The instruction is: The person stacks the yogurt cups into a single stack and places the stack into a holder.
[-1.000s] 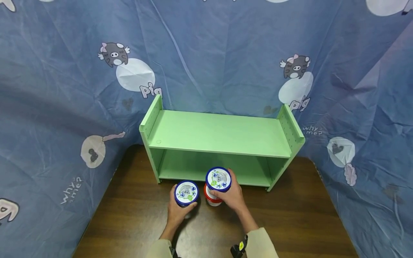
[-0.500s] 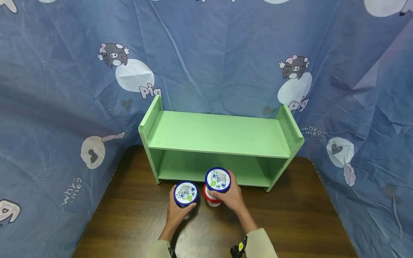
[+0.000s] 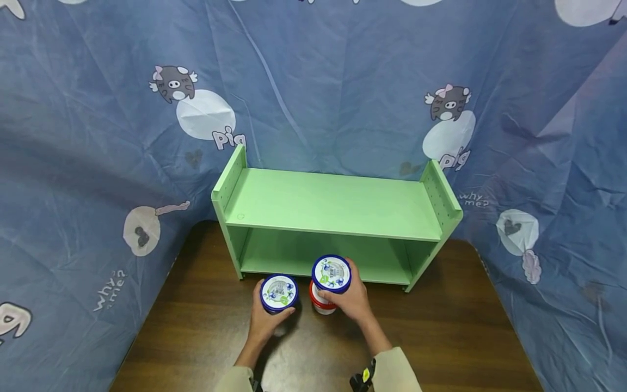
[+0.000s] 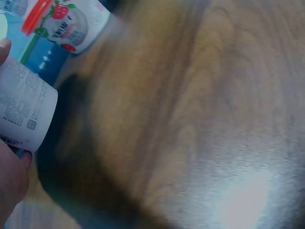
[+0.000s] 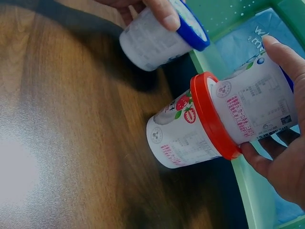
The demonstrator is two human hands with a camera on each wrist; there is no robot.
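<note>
While my left hand (image 3: 266, 321) curls round one blue-lidded cup (image 3: 278, 293), my right hand (image 3: 354, 299) grips another (image 3: 331, 273) stacked on a red-lidded cup (image 3: 320, 302) on the surface (image 3: 441, 326), just before the green shelf (image 3: 333, 204). I judge this the pick-up step; next comes a level lift. Since a second ago, my left cup has risen slightly.
</note>
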